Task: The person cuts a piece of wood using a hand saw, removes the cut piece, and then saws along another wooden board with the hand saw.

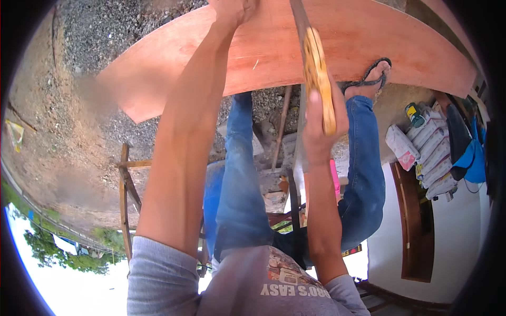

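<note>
A long reddish wooden board [274,47] lies across the top of the view. My right hand [326,118] is closed round the yellow wooden handle of a handsaw [319,79], whose blade runs up over the board toward the top edge. My left hand [234,8] rests at the board's upper part, left of the blade; its fingers are partly cut off by the frame's edge. My foot in a black flip-flop [377,76] presses on the board's near edge, to the right of the saw.
Gravel and dirt ground [68,100] spreads at the left. A wooden frame [125,195] stands at the lower left. Stacked sacks [435,147], a green container [414,115] and a blue item [470,158] are at the right, near a white wall [379,210].
</note>
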The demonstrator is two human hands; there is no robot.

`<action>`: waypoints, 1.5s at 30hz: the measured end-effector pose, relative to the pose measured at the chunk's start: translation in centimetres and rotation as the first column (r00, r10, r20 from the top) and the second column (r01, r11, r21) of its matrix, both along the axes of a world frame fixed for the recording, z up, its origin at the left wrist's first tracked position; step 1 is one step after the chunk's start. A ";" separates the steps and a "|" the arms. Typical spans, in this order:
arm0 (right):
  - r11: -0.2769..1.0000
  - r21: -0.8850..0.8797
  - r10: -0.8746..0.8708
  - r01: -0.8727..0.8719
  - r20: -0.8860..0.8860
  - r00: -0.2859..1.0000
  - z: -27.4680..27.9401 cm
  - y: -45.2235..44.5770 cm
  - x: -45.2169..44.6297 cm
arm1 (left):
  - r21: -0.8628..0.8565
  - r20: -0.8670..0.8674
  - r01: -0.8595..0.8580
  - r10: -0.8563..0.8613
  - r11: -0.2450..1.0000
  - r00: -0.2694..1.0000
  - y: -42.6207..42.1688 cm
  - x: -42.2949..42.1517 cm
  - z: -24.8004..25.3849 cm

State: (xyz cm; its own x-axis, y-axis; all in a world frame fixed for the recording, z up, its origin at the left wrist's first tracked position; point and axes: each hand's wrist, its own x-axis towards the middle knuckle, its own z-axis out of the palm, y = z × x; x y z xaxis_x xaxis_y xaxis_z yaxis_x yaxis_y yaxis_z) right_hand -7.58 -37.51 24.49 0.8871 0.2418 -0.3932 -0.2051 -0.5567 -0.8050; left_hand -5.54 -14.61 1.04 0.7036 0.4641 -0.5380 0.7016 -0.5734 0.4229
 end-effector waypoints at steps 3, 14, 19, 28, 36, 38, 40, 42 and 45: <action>0.993 0.067 0.089 -0.100 0.149 0.985 -5.3 1.8 1.5 | 0.011 0.054 -0.023 0.023 1.000 0.998 -0.5 -0.6 0.0; 0.995 0.059 0.077 -0.085 0.130 0.989 -6.3 2.5 1.0 | 0.048 0.052 -0.004 0.002 0.999 0.999 -0.7 -0.5 -0.4; 0.989 0.128 0.062 -0.079 0.138 0.989 -6.8 2.3 0.4 | 0.037 0.068 -0.006 0.004 0.999 0.998 -0.5 -0.7 -0.3; 0.992 0.074 0.096 -0.104 0.097 0.991 -5.8 2.0 -0.3 | 0.012 0.105 -0.032 0.031 0.999 0.994 -0.7 -0.7 0.0; 0.990 0.064 0.121 -0.128 0.104 0.987 -6.0 1.6 -0.6 | 0.005 0.091 -0.019 0.018 1.000 0.996 -0.5 -0.4 0.1; 0.991 0.064 0.109 -0.114 0.074 0.991 -5.5 2.1 -0.8 | -0.010 0.104 -0.018 0.019 1.000 0.994 -0.4 -0.6 -0.1; 0.991 0.055 0.122 -0.125 0.062 0.991 -5.0 2.3 -1.1 | 0.045 0.123 -0.014 0.008 0.999 0.992 -0.7 -0.8 -0.4; 0.991 0.033 0.132 -0.133 0.042 0.990 -4.0 2.0 -1.4 | 0.040 0.179 -0.005 -0.002 0.999 0.984 -0.6 -0.9 -1.5; 0.987 -0.022 0.159 -0.160 -0.014 0.987 0.2 -1.4 -4.1 | 0.001 0.191 0.005 -0.005 1.000 0.981 -0.4 -1.5 -4.2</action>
State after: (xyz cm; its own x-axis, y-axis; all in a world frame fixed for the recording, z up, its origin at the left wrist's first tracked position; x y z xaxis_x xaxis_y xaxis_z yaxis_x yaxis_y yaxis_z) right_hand -11.67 -38.94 24.73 0.8331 0.3707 -0.4105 -0.1216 -0.6013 -0.7897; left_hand -7.09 -15.03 -3.14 0.7961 0.4605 -0.3927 0.6047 -0.5774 0.5486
